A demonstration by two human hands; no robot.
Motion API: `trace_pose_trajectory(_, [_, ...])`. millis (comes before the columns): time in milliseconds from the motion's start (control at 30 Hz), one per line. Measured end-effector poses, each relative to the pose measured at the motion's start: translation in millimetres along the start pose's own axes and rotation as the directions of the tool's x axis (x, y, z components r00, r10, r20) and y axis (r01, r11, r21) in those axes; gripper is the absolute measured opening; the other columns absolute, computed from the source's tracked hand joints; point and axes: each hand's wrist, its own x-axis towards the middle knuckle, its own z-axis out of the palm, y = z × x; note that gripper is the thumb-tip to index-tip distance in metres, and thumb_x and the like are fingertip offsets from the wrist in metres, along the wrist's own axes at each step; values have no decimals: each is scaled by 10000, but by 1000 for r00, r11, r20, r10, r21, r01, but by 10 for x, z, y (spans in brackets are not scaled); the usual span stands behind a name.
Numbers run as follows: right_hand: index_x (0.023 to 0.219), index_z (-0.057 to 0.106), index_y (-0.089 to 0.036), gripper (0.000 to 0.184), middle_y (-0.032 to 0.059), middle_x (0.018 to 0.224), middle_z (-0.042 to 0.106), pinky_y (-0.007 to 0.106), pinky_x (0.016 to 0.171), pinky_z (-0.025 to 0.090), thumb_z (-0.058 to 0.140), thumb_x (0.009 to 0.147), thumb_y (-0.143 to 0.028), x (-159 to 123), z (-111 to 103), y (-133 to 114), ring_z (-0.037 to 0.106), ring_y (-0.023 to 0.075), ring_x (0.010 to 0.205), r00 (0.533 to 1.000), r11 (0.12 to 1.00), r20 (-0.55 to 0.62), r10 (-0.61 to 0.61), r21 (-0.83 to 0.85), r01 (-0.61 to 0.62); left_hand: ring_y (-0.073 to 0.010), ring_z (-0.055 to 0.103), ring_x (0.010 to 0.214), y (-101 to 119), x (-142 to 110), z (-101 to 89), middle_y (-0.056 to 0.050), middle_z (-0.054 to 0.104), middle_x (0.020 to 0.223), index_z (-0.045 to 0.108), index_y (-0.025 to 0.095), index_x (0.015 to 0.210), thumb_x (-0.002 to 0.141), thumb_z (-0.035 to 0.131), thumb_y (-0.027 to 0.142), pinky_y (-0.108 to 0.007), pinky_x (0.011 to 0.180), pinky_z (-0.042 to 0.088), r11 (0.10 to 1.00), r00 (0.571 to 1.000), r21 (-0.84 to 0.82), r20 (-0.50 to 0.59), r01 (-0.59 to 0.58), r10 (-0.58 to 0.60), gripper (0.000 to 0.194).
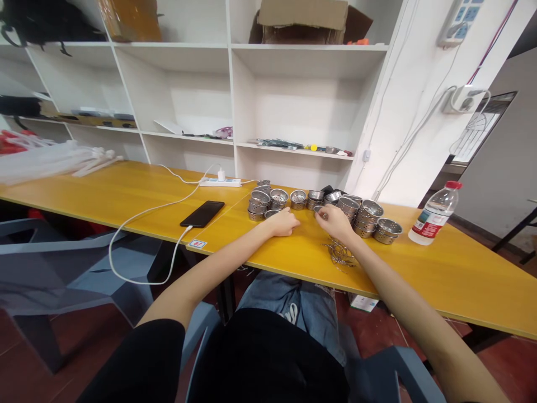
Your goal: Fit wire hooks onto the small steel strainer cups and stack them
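The left hand is on the yellow table, its fingers curled in; whether anything is inside them cannot be told. The right hand is bent just right of it, with a gap between the two, thumb and fingertips at a small metal cup; whether they grip it or only touch it is unclear. More metal cups, with holes in their sides, stand in a row on the far side of the hands, many of them stacked, from left of the left hand to right of the right hand. A tangle of wire lies on the near side of the right hand, under the wrist. Right of the cups stands a bottle with a red cap. To the left lies a dark phone, its white cable looping off the near edge; farther back is a power strip. White shelves rise at the far side.
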Motion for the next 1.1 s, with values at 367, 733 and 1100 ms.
trace_pose_trajectory(367, [953,744,-202,170,96,1098,687,301,798,476,580,910,-211,-4,43,37,655,219,898,1000,999,7,27,20,-27,-257,699,808,32,-10,-21,-137,775,856,743,173,848,824,548,134,-427,926,377,993,999,114,30,8,-12,200])
trace_pose_trajectory(733, [1371,588,-165,489,188,1363,642,390,899,516,614,887,-229,0,223,99,664,346,1141,977,993,189,102,-85,-87,-237,708,868,229,14,-51,-105,772,913,680,181,885,856,526,95,-381,852,415,998,997,-35,-53,-60,58,179])
trace_pose_trajectory(1100, [1053,733,-146,350,47,825,749,263,724,478,514,793,-68,16,157,73,640,173,696,963,960,179,-201,233,157,-209,701,864,302,-64,-27,-54,732,1021,443,205,1295,922,481,186,-329,763,523,885,961,-459,-203,78,-190,375])
